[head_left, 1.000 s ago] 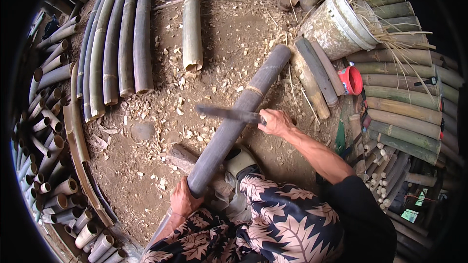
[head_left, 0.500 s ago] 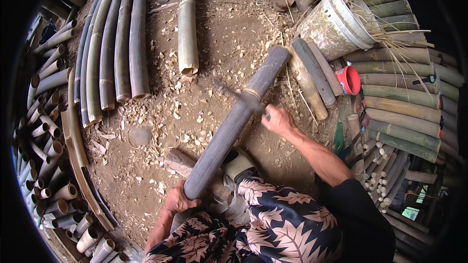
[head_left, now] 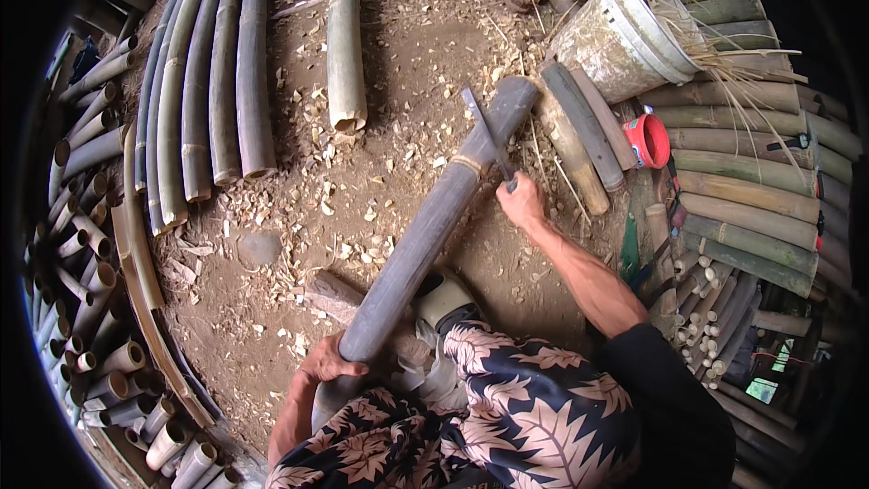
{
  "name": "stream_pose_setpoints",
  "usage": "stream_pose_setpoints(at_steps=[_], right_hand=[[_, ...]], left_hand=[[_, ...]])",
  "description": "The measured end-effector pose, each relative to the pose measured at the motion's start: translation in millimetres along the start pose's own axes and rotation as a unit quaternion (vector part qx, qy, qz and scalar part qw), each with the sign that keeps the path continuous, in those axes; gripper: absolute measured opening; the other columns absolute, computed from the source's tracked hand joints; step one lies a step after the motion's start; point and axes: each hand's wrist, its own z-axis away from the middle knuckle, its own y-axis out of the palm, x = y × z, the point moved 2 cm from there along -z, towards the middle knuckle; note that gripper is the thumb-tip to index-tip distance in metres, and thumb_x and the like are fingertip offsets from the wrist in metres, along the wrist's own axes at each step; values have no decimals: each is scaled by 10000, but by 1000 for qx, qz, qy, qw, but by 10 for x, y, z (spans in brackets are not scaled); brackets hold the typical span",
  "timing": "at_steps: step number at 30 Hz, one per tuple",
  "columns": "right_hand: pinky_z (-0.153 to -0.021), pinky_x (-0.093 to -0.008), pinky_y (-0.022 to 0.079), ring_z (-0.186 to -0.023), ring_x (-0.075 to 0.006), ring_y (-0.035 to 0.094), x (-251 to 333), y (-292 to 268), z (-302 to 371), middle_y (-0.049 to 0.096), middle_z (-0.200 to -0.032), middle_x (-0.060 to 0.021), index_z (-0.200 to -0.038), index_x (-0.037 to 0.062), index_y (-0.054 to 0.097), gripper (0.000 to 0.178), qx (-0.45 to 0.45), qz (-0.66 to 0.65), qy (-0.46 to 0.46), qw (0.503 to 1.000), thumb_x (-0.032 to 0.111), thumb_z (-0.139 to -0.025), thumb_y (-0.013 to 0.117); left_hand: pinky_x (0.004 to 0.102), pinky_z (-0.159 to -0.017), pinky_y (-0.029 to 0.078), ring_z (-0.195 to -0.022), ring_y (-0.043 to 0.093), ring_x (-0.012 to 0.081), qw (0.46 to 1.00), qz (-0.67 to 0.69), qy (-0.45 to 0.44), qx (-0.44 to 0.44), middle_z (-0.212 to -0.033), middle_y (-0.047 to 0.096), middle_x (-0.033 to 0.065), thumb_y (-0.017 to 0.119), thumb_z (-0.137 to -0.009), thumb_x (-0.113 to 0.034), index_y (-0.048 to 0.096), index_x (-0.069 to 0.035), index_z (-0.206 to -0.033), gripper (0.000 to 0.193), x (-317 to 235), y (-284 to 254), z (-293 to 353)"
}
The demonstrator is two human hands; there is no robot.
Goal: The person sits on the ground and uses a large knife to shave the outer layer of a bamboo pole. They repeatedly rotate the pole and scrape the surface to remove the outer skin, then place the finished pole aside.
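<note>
A thick, dark grey bamboo pole slants from my lap at the lower left to the upper right, with a pale ring at its node. Near its lower end, my left hand is closed round the pole, thumb lying across it. My right hand grips a machete by its handle, to the right of the pole. Its long, narrow blade points up and left, crossing over the pole just beyond the node. Whether the edge touches the bamboo I cannot tell.
Several long bamboo poles lie at the far left, and another pole lies ahead. At right are short wood pieces, a white bucket, a red tub and stacked bamboo. Pale chips litter the ground.
The blurred blade has swung to point farther up, now past the node. My right hand has moved slightly up and right. The pole has shifted, with more of it showing below my left hand.
</note>
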Motion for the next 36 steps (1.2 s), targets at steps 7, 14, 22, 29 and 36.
stream_pose_setpoints(at_steps=[7,14,22,29,36], right_hand=[[-445,-350,437,-467,-165,516,-65,94,-69,591,-596,-54,-854,63,598,195,-73,-106,85,988,245,-849,665],[-324,-275,315,-387,-98,365,202,-196,-3,453,-508,2,-771,79,534,202,68,67,-99,990,217,-897,608],[-320,-258,278,-396,-63,344,311,-83,51,462,-543,16,-801,65,545,207,35,141,-227,963,218,-899,643],[-518,-390,443,-527,-181,556,-271,-992,-271,571,-611,-37,-862,41,611,232,-46,33,74,996,268,-892,644],[-502,-369,433,-511,-165,541,-394,-412,649,575,-590,-40,-761,47,580,249,-113,-152,102,977,227,-871,712]], left_hand=[[346,-934,486,-1012,636,234,999,45,-17,20,-1087,690,138,880,-554,-376,597,26,-1245,848,19,-25,-149],[390,-944,493,-1051,657,323,994,-43,4,-97,-1105,685,219,855,-549,-417,573,19,-1267,886,-82,100,18],[417,-959,487,-1095,634,360,992,-39,-26,-120,-1150,661,236,867,-555,-439,539,-2,-1299,923,-99,110,142],[471,-940,495,-1101,623,385,946,-130,-176,-237,-1178,630,242,899,-517,-511,506,-44,-1333,1019,411,419,1076],[479,-865,526,-978,673,390,948,-130,-116,-267,-1050,679,218,860,-536,-546,550,-32,-1262,942,29,269,793]])
